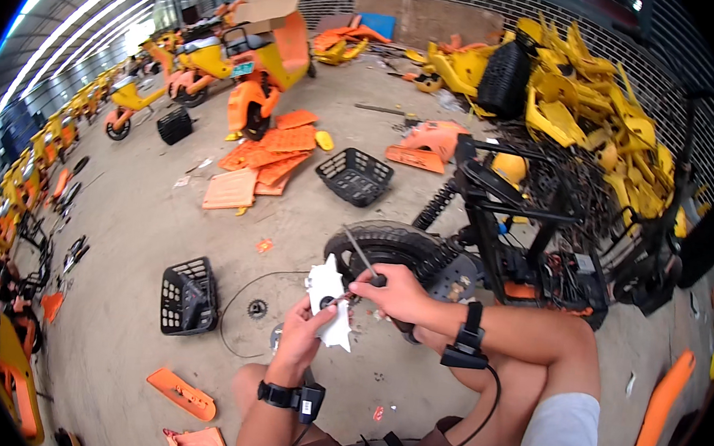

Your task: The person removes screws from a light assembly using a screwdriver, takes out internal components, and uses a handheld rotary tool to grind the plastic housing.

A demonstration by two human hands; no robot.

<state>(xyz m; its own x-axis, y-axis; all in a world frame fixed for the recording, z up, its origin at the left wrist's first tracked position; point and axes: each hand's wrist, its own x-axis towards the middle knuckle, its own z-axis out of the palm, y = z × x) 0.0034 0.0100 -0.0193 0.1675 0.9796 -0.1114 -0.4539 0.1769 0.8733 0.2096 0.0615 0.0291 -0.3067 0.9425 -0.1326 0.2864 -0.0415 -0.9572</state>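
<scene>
My left hand (302, 337) is closed on the lower left side of a flat white piece (326, 281) with jagged, pointed ends, perhaps plastic. A small dark round part (327, 302) sits near its middle, by my left thumb. In my right hand (399, 293) is a screwdriver (360, 252), its thin metal shaft slanting up and left and its dark handle mostly inside my fist. The right fingertips come up to the right edge of the white piece; whether they also pinch something small there, I cannot tell. Behind both hands lies a black tyre (389, 241).
A stripped black scooter frame (528, 212) stands close on the right. Black baskets (189, 297) (355, 177) and orange panels (273, 160) lie on the floor. A thin cable (224, 318) curls left of my hands. Yellow panels (567, 97) are heaped at the back right; scooters (261, 62) stand far left.
</scene>
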